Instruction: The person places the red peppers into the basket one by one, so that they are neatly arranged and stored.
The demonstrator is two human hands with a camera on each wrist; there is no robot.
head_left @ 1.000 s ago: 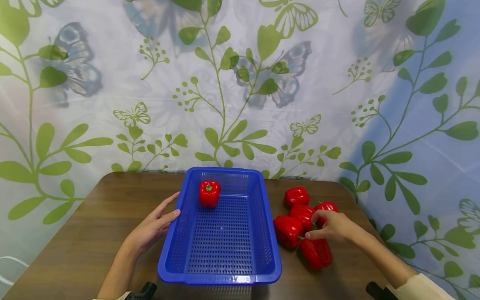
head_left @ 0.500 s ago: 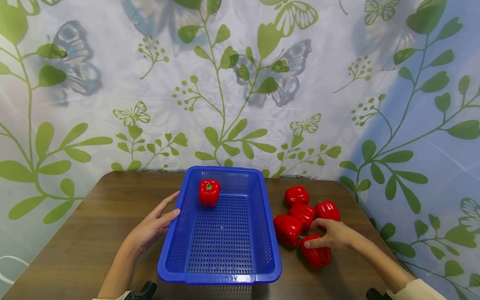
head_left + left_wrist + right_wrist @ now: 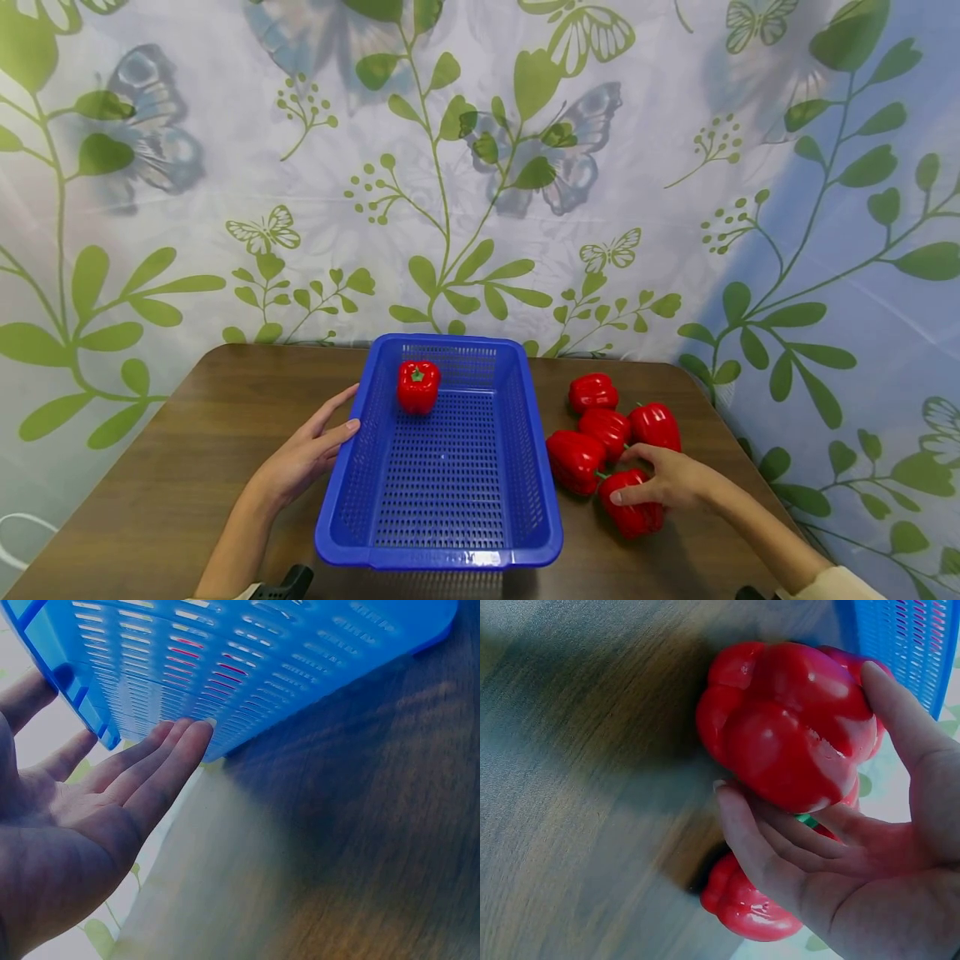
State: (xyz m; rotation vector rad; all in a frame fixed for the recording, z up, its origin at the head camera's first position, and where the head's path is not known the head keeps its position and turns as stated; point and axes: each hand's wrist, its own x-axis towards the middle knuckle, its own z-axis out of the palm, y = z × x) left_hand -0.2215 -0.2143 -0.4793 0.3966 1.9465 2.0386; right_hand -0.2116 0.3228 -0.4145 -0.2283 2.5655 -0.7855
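Note:
The blue plastic basket [image 3: 442,558] with slotted walls stands in the middle of the table, one red bell pepper [image 3: 418,387] upright in its far left corner. My left hand [image 3: 298,458] rests against the basket's left side, fingers extended; in the left wrist view those fingers [image 3: 169,769] lie along the slotted wall. To the right of the basket, my right hand [image 3: 671,479] grips the nearest red bell pepper [image 3: 630,512], thumb on one side and fingers on the other. In the right wrist view this bell pepper [image 3: 787,727] lies between thumb and fingers, its glossy lobes facing the camera.
Several more red bell peppers lie clustered beyond the right hand, among them one at the back [image 3: 593,392] and one beside the basket wall [image 3: 574,460]. A patterned curtain [image 3: 480,208] hangs behind the brown wooden table [image 3: 187,417]. A white cable [image 3: 26,521] shows at the far left.
My right hand has shifted down toward me from between the peppers, its thumb and fingers now around the nearest bell pepper. The left hand and basket have stayed in place.

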